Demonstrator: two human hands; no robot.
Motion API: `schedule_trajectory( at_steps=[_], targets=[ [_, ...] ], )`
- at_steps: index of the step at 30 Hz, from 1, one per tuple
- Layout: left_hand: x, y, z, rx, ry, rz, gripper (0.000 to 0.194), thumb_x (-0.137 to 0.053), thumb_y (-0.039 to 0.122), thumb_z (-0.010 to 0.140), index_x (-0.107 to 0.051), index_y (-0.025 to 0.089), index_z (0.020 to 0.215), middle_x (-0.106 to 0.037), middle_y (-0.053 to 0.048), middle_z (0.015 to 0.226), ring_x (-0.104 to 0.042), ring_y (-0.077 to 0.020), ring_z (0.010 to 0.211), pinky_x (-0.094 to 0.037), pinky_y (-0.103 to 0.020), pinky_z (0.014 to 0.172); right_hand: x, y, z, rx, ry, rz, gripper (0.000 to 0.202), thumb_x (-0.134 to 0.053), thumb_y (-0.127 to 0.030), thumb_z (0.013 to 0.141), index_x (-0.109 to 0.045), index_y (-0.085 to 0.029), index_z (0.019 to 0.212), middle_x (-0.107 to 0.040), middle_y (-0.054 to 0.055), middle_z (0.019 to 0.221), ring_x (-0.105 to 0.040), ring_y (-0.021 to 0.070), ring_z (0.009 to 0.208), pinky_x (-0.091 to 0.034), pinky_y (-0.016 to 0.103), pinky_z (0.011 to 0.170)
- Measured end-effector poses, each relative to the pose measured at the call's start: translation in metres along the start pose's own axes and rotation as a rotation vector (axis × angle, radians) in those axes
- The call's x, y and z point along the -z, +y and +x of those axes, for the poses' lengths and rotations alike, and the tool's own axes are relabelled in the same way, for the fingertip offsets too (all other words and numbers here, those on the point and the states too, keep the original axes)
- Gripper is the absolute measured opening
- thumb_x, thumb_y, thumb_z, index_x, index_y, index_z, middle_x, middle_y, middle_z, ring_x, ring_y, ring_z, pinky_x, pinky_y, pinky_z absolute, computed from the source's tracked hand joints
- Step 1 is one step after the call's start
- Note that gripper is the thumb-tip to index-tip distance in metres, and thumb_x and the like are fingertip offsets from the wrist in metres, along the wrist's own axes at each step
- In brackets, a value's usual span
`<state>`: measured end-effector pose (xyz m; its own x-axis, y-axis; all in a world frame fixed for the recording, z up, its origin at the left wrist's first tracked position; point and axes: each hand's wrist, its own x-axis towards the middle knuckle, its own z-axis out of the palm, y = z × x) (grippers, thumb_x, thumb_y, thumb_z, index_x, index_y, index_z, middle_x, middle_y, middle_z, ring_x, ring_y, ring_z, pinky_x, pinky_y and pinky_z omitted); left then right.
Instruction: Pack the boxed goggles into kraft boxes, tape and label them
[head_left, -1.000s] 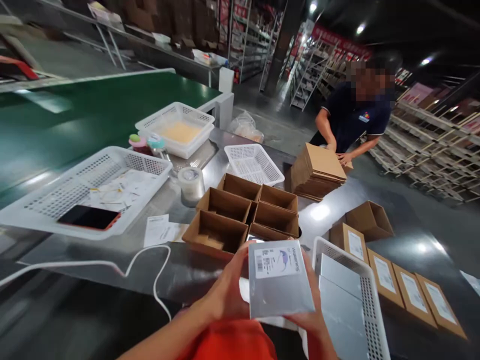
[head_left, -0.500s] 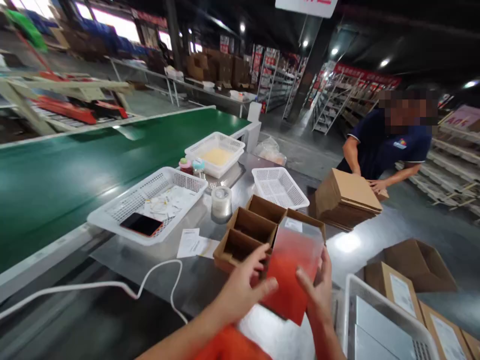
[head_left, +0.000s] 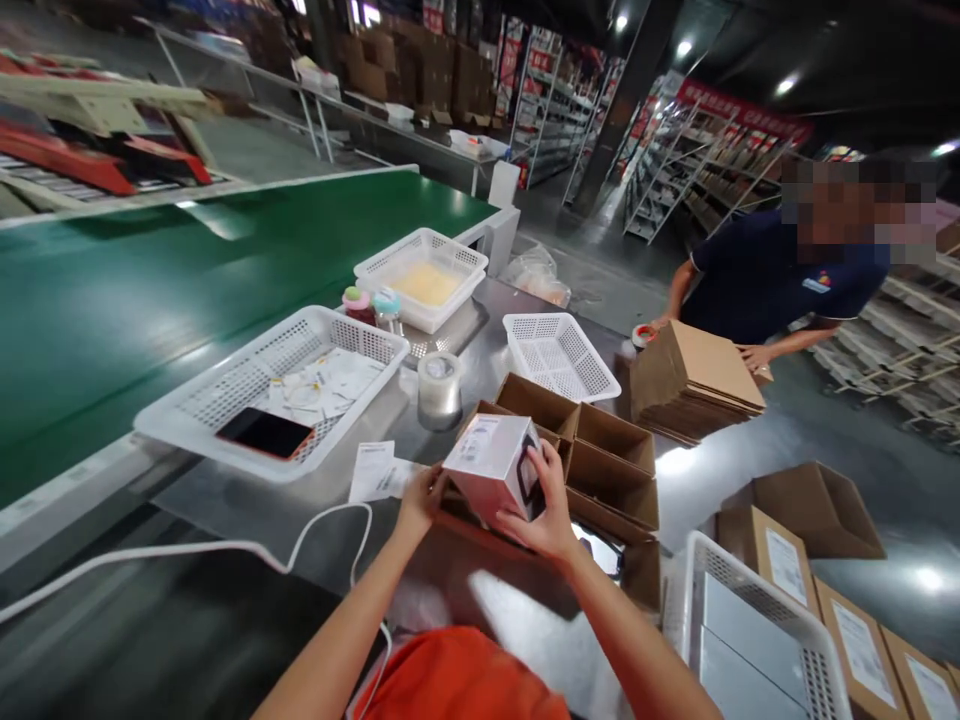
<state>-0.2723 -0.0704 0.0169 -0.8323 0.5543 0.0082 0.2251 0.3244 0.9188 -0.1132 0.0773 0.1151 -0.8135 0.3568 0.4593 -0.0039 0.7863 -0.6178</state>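
A small white box [head_left: 487,460] with a printed label on top and a dark picture on its side is tilted over an open brown carton [head_left: 469,525]. My right hand [head_left: 544,505] grips its right side, thumb low and fingers on the picture side. My left hand [head_left: 421,500] has its fingers curled at the carton's left edge, close to the white box's left corner; the fingertips are partly hidden. More open cartons [head_left: 611,470] stand directly behind and to the right. A shiny box [head_left: 596,548] lies in the front right carton.
White baskets [head_left: 330,460] stand left, behind and right. A phone [head_left: 266,432] lies in the left one. Nearby are a tape roll [head_left: 440,385], paper slips [head_left: 373,470] and a white cable [head_left: 247,546]. A co-worker [head_left: 757,270] stands behind stacked cardboard [head_left: 697,385]. A green conveyor [head_left: 247,250] runs behind.
The glossy red-and-grey-looking box is out of my right hand, which now holds the white box farther left. My left hand has moved left to the carton's edge. The co-worker's hands have shifted around the stack.
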Motion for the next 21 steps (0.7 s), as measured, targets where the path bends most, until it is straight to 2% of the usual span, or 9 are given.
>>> schedule_trajectory(
  at_steps=[4,7,13,15,19,21],
  targets=[
    [0.000,-0.005,-0.006,-0.025,-0.035,-0.020,0.043,-0.041,0.027,0.088,-0.066,0.017,0.121,-0.071,-0.010,0.120,-0.065,-0.0250,0.113,-0.049,-0.040,0.100,0.001,0.015,-0.003,0.012,-0.322,-0.227,0.089,-0.079,-0.039,0.065,-0.042,-0.034,0.145,-0.029,0.013,0.150,-0.036,0.0398,0.134,-0.034,0.059,0.107],
    [-0.001,-0.007,-0.003,0.008,-0.046,-0.006,0.044,-0.037,0.032,0.091,-0.067,0.019,0.120,-0.072,-0.009,0.121,-0.065,-0.0253,0.113,-0.049,-0.041,0.101,0.003,0.016,0.008,-0.034,-0.487,-0.305,0.091,-0.079,-0.042,0.066,-0.039,-0.033,0.148,-0.032,0.015,0.149,-0.036,0.0412,0.133,-0.034,0.059,0.105],
    [0.002,-0.005,-0.001,0.034,-0.077,-0.012,0.047,-0.039,0.037,0.090,-0.066,0.016,0.122,-0.069,-0.012,0.125,-0.062,-0.0274,0.119,-0.044,-0.044,0.107,-0.001,0.010,0.024,-0.056,-0.641,-0.373,0.094,-0.081,-0.043,0.066,-0.038,-0.034,0.148,-0.034,0.017,0.149,-0.036,0.0405,0.132,-0.033,0.055,0.104],
    [0.003,-0.004,-0.002,0.038,-0.093,-0.030,0.047,-0.040,0.037,0.090,-0.065,0.017,0.124,-0.068,-0.010,0.127,-0.061,-0.0263,0.121,-0.044,-0.042,0.107,-0.008,0.009,0.025,-0.048,-0.676,-0.401,0.092,-0.080,-0.047,0.067,-0.038,-0.035,0.148,-0.034,0.017,0.149,-0.037,0.0403,0.131,-0.033,0.055,0.103],
    [0.005,-0.006,0.000,0.071,-0.113,-0.070,0.048,-0.040,0.037,0.089,-0.066,0.016,0.124,-0.068,-0.010,0.127,-0.061,-0.0250,0.122,-0.044,-0.041,0.108,-0.024,0.009,0.027,-0.018,-0.683,-0.422,0.080,-0.062,-0.068,0.079,-0.039,-0.034,0.148,-0.036,0.018,0.147,-0.038,0.0382,0.127,-0.034,0.053,0.100],
    [0.005,-0.009,0.002,0.097,-0.116,-0.086,0.048,-0.040,0.038,0.089,-0.067,0.015,0.120,-0.069,-0.010,0.125,-0.061,-0.0251,0.120,-0.043,-0.043,0.108,-0.030,0.010,0.028,-0.005,-0.665,-0.434,0.072,-0.053,-0.069,0.084,-0.041,-0.035,0.146,-0.038,0.018,0.146,-0.040,0.0364,0.124,-0.034,0.052,0.099]
  ],
)
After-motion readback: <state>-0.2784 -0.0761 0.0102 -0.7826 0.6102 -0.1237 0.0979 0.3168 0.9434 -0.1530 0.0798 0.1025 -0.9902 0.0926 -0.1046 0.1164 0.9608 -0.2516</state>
